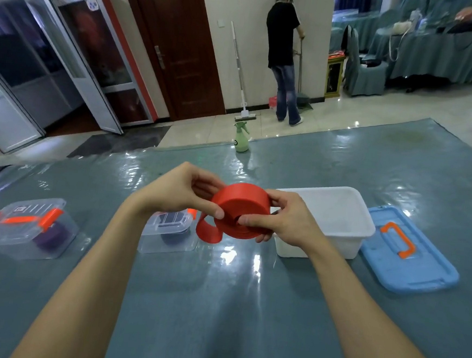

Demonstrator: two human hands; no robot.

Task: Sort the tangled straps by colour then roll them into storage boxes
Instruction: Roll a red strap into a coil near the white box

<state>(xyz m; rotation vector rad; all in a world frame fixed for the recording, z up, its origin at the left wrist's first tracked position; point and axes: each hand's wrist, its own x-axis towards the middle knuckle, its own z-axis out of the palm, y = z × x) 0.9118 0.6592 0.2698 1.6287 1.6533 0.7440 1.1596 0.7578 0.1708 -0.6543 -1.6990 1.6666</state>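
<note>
A red strap (242,204), wound into a thick roll, is held above the table between both hands. My left hand (183,191) grips its left side with the thumb on the front face. My right hand (279,219) pinches the right side, fingers at the roll's centre. A loose red tail (208,231) curls down below the roll. An open white storage box (336,215) stands just right of the roll. Its blue lid (409,257) with an orange handle lies further right. A closed clear box (27,226) at the left holds a purple roll. Another closed clear box (168,230) holds a dark roll.
The table (219,304) has a grey-blue cloth under glossy clear film. A green spray bottle (241,138) stands at its far edge. Beyond, a person (284,55) sweeps the floor beside a mop (241,80) leaning on the wall.
</note>
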